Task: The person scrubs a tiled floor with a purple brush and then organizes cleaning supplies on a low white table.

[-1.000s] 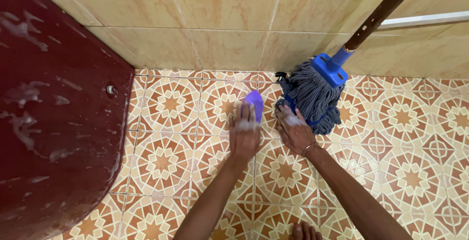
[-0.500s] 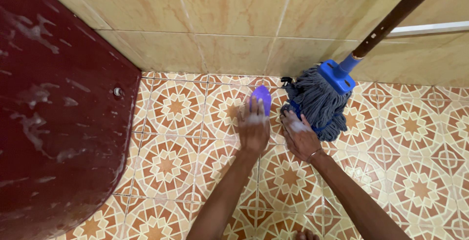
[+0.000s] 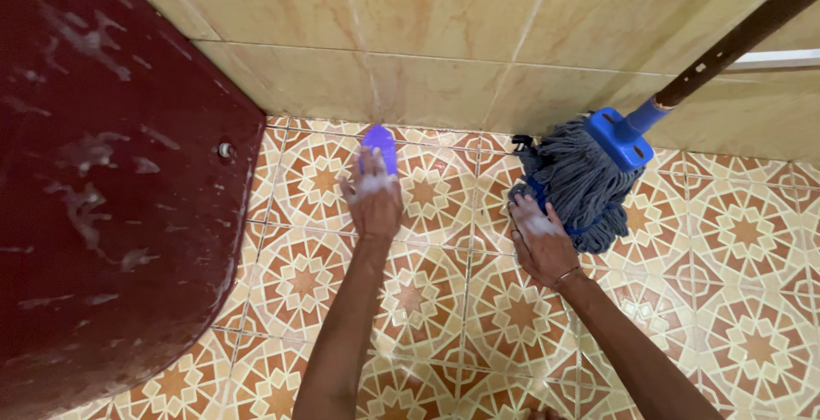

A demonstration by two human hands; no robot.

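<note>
**Soapy hands on the patterned floor**

Left hand [image 3: 372, 202] is pressed flat over a purple scrub brush [image 3: 379, 146], fingers wrapped on it, close to the wall [image 3: 444, 35]. Right hand [image 3: 541, 240] lies open with foamy fingers spread on the floor tiles [image 3: 427, 300], touching the grey mop head [image 3: 579, 185] with its blue clamp. Dark red door [image 3: 111, 198] off to the left, streaked with suds.

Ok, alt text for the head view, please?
The left hand presses a purple scrubber onto the patterned floor tiles beside a dark red door. The soapy right hand rests flat beside a grey mop.
</note>
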